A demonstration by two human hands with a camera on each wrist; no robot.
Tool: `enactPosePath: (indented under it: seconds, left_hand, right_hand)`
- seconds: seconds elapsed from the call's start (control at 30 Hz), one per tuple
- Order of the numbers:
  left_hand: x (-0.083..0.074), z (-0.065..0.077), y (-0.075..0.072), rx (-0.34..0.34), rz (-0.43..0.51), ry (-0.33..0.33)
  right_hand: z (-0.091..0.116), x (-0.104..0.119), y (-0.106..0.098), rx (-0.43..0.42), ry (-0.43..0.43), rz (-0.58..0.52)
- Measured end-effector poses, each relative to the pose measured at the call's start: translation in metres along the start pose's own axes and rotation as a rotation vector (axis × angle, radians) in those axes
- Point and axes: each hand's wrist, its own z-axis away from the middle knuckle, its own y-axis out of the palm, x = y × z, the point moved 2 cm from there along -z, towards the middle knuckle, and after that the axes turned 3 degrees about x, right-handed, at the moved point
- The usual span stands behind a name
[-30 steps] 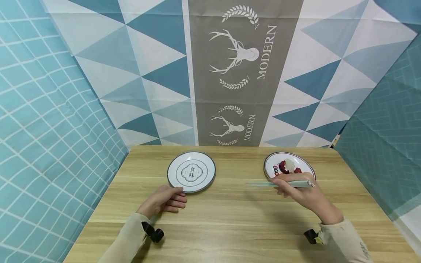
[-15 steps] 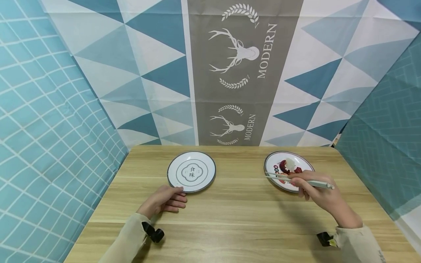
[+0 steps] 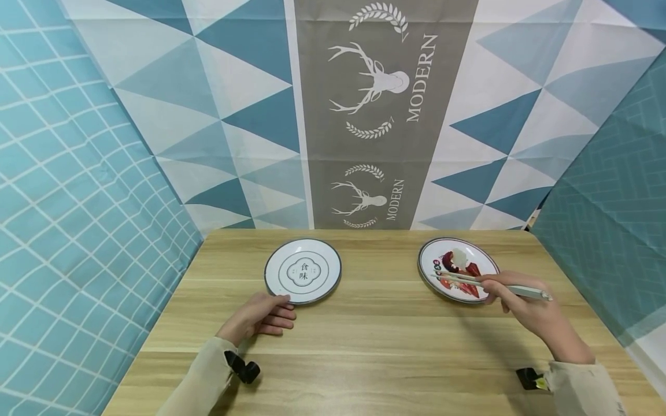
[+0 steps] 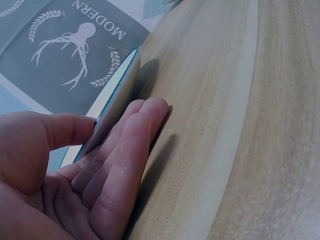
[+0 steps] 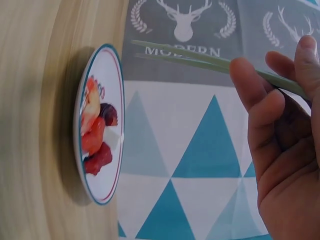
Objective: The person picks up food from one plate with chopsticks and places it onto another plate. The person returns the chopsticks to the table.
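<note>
My left hand [image 3: 257, 318] rests at the near left rim of a white plate [image 3: 325, 263] with a dark blue edge and printed characters. In the left wrist view its thumb lies on the rim and its fingers are against the plate's underside. My right hand [image 3: 538, 309] holds a pair of pale green chopsticks [image 3: 526, 292]. Their tips overlap the right-hand plate [image 3: 436, 247] in the head view, while the right wrist view shows them apart from the food. That plate bears red fruit-like pieces [image 5: 93, 137], a dark red piece [image 5: 108, 114] and a white piece [image 3: 460, 257].
Both plates stand near the far edge of the wooden table [image 3: 364, 341], with bare wood between them. A patterned cloth [image 3: 364, 115] hangs right behind. Blue tiled-print sheets flank the left [image 3: 78, 202] and right [image 3: 614, 219] sides.
My right hand has moved to the right with the chopsticks, bringing their tips from left of the food plate to over it. The left hand and its plate have stayed put.
</note>
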Motion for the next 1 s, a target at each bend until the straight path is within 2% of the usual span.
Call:
enactPosePath:
  seconds: [0.33, 0.57, 0.77, 1.0]
  left_hand:
    - [0.0, -0.001, 0.0, -0.002, -0.001, -0.005]
    - [0.001, -0.001, 0.001, -0.005, -0.002, -0.007]
    - [0.002, -0.002, 0.0, -0.009, -0.005, -0.008]
    - [0.002, -0.002, 0.0, -0.003, -0.003, -0.008]
  right_hand:
    - [0.01, -0.012, -0.007, 0.028, 0.109, 0.021]
    - [0.018, -0.019, -0.011, -0.001, 0.133, 0.043]
    - [0.024, -0.027, -0.015, 0.012, 0.148, 0.055]
    - [0.031, -0.033, -0.019, 0.015, 0.171, -0.011]
